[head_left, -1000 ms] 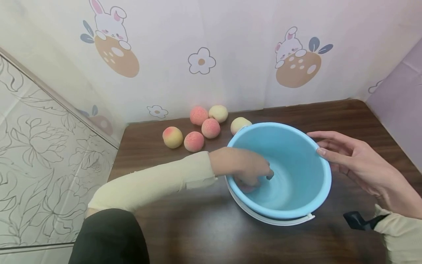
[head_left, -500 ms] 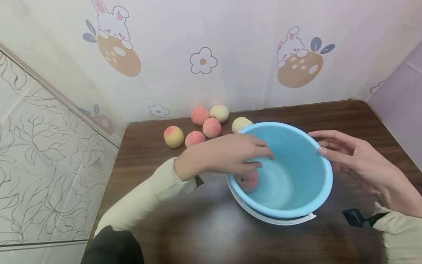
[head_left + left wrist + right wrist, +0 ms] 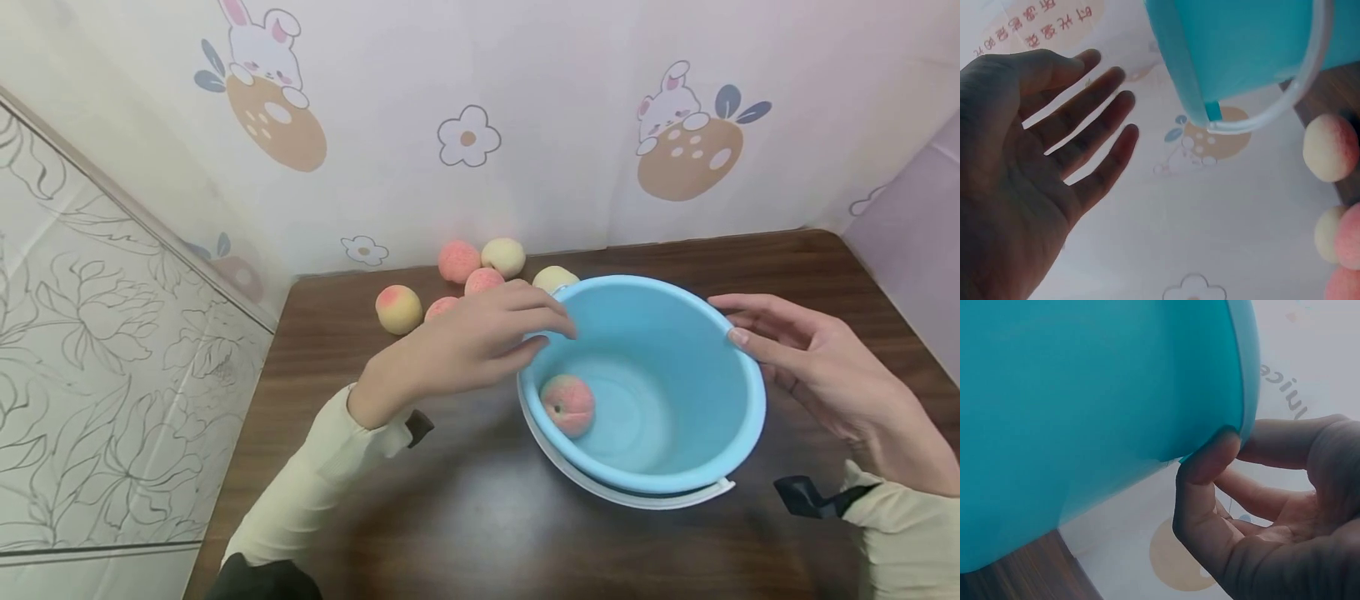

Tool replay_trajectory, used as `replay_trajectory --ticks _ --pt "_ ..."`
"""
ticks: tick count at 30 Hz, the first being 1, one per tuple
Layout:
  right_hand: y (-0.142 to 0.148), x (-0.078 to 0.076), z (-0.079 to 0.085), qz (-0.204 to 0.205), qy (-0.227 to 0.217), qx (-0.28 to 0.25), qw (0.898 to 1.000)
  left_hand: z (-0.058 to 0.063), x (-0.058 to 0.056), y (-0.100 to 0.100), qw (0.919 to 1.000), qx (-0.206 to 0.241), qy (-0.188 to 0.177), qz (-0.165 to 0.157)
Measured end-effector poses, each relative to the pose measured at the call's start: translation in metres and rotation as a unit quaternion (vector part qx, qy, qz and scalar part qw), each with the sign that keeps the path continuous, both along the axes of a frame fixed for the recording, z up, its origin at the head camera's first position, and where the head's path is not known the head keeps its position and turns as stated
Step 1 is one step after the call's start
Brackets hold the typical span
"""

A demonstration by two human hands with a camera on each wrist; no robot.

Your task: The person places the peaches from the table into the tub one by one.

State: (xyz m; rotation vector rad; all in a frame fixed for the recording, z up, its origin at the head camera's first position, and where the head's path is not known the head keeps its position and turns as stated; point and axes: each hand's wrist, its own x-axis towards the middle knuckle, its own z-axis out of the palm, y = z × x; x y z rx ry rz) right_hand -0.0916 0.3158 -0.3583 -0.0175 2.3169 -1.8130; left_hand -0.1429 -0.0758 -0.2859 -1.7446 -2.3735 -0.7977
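Note:
A light blue bucket (image 3: 705, 375) stands on the table with a white handle (image 3: 637, 501) hanging along its near side. Inside it, at the left of the bottom, lies a pinkish peach (image 3: 568, 406). My right hand (image 3: 832, 375) pinches the bucket's right rim, finger and thumb on either side, as the right wrist view also shows at the rim (image 3: 1249, 369). Over the left rim hovers my left hand (image 3: 468, 342), holding nothing, its fingers loosely extended. It partly covers a pink peach (image 3: 440, 307) on the table behind it.
Left of and behind the bucket lie several more peaches: a yellow-red one (image 3: 399, 309), pink ones (image 3: 458, 262) and pale ones (image 3: 503, 257). One pale peach (image 3: 555, 279) sits close against the bucket's back. A patterned wall covering (image 3: 540, 192) rises behind the wooden table (image 3: 465, 517).
My left hand has let go of the pinkish peach in the bucket and come up and leftward out over the rim. The right hand has stayed on the rim.

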Motion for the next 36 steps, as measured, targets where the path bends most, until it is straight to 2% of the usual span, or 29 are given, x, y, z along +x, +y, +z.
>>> replay_trajectory --ticks 5,12,18,22,28,36 --pt "-0.001 -0.002 -0.001 -0.005 0.000 -0.002 1.000 -0.008 0.003 -0.015 0.9978 0.048 0.031 0.033" --pt "0.000 -0.004 -0.001 0.005 -0.002 -0.006 1.000 -0.023 0.003 -0.035 0.9925 0.103 0.020 0.062" --pt "0.001 -0.004 0.000 -0.005 -0.004 0.025 1.000 -0.037 0.002 -0.048 0.9855 0.091 0.046 0.136" --pt "0.000 -0.005 0.000 -0.011 -0.005 0.023 1.000 -0.044 0.000 -0.055 0.9813 0.078 0.042 0.171" --pt "0.001 -0.004 0.000 -0.012 -0.005 0.013 1.000 -0.052 -0.002 -0.060 0.9791 0.074 0.023 0.188" --pt "0.006 -0.005 -0.002 -0.017 0.022 -0.019 0.999 -0.062 -0.008 -0.066 0.9756 0.066 0.034 0.207"
